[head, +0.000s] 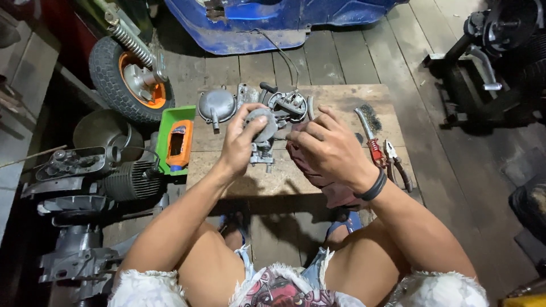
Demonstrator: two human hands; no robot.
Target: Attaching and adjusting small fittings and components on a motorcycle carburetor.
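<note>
My left hand [242,139] grips a small grey metal carburettor [263,136] and holds it up over a low wooden board [341,99]. My right hand [330,149] is closed around a dark red rag [327,179], its fingertips close to the carburettor's right side. A black band sits on my right wrist. The rag hangs down over the board's near edge. I sit with my knees either side of the board.
On the board lie a round grey cover [216,105], another metal engine part [288,105], a wire brush with a red handle [368,129] and pliers [396,162]. A green tray [168,122] holding an orange object, an engine block [91,179] and a wheel [129,77] stand left. A blue vehicle body [267,23] is behind.
</note>
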